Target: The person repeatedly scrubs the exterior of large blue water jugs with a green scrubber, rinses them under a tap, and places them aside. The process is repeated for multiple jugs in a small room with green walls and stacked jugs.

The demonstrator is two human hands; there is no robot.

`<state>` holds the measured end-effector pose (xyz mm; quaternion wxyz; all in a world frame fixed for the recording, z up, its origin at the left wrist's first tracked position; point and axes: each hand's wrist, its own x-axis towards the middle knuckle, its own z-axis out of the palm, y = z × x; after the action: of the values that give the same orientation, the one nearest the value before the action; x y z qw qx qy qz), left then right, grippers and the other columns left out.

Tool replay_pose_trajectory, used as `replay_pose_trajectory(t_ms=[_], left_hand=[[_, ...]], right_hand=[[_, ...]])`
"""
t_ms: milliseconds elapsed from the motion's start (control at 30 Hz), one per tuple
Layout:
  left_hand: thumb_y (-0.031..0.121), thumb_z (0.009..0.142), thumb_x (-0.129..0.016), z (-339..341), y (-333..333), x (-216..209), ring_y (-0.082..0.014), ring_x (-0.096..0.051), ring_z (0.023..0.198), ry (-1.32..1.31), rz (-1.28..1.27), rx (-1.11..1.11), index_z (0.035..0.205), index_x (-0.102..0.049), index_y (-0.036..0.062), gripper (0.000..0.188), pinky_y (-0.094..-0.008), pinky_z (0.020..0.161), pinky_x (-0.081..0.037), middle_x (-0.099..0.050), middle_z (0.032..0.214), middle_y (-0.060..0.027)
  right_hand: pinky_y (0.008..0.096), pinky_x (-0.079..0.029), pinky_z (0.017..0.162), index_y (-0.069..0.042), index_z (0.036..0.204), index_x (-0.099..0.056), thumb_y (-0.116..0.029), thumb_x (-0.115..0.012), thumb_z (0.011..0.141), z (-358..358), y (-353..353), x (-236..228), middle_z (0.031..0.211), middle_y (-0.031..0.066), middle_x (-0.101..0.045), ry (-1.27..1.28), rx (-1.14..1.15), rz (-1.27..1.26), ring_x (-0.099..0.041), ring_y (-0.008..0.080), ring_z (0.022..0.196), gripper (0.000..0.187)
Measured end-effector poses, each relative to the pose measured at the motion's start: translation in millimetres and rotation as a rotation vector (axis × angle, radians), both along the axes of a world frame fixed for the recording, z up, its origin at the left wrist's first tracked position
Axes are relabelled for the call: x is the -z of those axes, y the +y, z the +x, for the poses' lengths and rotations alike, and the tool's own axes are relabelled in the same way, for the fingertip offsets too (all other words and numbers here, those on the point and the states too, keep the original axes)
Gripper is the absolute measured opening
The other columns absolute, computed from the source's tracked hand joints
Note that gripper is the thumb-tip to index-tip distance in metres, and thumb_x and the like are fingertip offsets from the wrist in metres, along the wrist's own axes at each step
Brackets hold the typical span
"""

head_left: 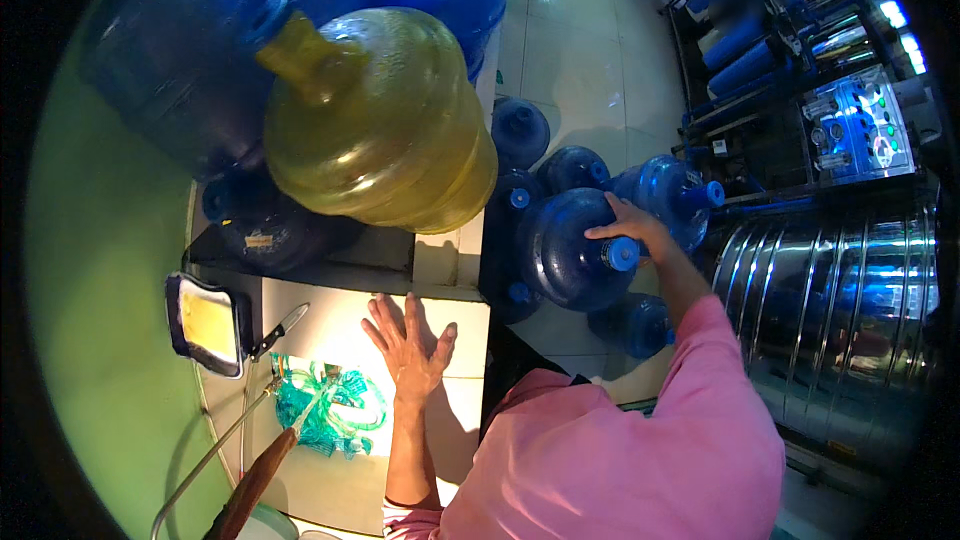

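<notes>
My left hand [408, 355] lies flat on the pale tabletop [460, 340], palm down with the fingers spread and nothing in it. On the right, my right hand [640, 227] grips a blue water jug [565, 245] beside its capped neck; some fingers are hidden. That jug is tilted, its blue cap facing me, among several similar blue jugs [655, 190] on the floor. Left of my left hand are crumpled green plastic strips [330, 420], a black-handled knife [280, 332] and a dark tray [207, 325] with something yellowish in it.
A yellow water jug [380, 130] leans on its side at the table's far end, before large blue jugs [180, 50]. A wooden-handled tool [255, 485] sticks up at the near left. A ribbed steel tank [830, 310] and filter machinery with a control panel [858, 125] line the right side.
</notes>
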<state>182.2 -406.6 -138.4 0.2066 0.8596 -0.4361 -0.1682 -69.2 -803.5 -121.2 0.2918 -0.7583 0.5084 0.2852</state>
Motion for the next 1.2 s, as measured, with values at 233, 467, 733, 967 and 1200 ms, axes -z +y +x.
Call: replay_pose_trajectory(t_ms=[233,467,733,967,1200], left_hand=[[0.063,0.087,-0.062,-3.0,-2.7,-0.5,-0.0473,-0.002,0.152,0.077,0.046,-0.037,0.155,-0.035,0.0086,0.091,-0.0620,0.119,0.007,-0.008,0.163,-0.0317],[0.057,0.084,-0.069,9.7,10.4,-43.4,-0.0435,-0.021,0.150,0.259,-0.069,-0.111,0.149,-0.043,0.0029,0.088,-0.0562,0.122,-0.011,-0.028,0.158,-0.0280],[0.038,0.083,-0.079,-21.6,78.1,-303.7,-0.0367,-0.047,0.138,0.178,-0.908,0.252,0.148,-0.040,-0.0021,0.086,-0.0471,0.113,-0.037,-0.050,0.144,-0.0267],[0.013,0.060,-0.093,-48.6,231.5,-375.6,-0.0256,-0.066,0.110,0.458,-1.140,-0.426,0.133,-0.051,0.0025,0.086,-0.0427,0.098,-0.051,-0.065,0.121,-0.0139],[0.024,0.075,-0.085,-76.9,375.2,-309.2,-0.0195,-0.062,0.098,-0.313,-0.982,-0.835,0.121,-0.058,-0.0009,0.060,-0.0352,0.093,-0.047,-0.067,0.112,-0.0116]], right_hand=[[0.0451,-0.044,0.108,-0.004,0.145,-0.047,-0.052,-0.085,0.070,-34.7,61.5,-47.5,0.138,0.0256,-0.056,-0.340,0.036,0.012,-0.054,0.0402,0.130,0.097],[0.0458,-0.056,0.085,-0.007,0.111,-0.066,-0.030,-0.089,0.063,-30.4,93.9,-150.6,0.111,0.0192,-0.069,-0.559,-0.426,-0.493,-0.068,0.0374,0.099,0.057],[0.0447,-0.048,0.089,-0.006,0.119,-0.060,-0.040,-0.082,0.062,103.0,230.1,-442.4,0.104,0.0156,-0.067,-1.254,-0.968,-0.565,-0.065,0.0323,0.097,0.069],[0.0492,-0.055,0.076,0.006,0.124,-0.054,-0.075,-0.056,0.084,207.7,411.1,-441.3,0.096,0.0285,-0.068,-1.416,-1.487,-0.276,-0.070,0.0417,0.087,0.091],[0.0584,-0.040,0.106,-0.006,0.145,-0.048,-0.050,-0.059,0.091,355.8,397.7,-104.8,0.143,0.0274,-0.049,-0.585,-1.215,-0.254,-0.047,0.0442,0.132,0.070]])
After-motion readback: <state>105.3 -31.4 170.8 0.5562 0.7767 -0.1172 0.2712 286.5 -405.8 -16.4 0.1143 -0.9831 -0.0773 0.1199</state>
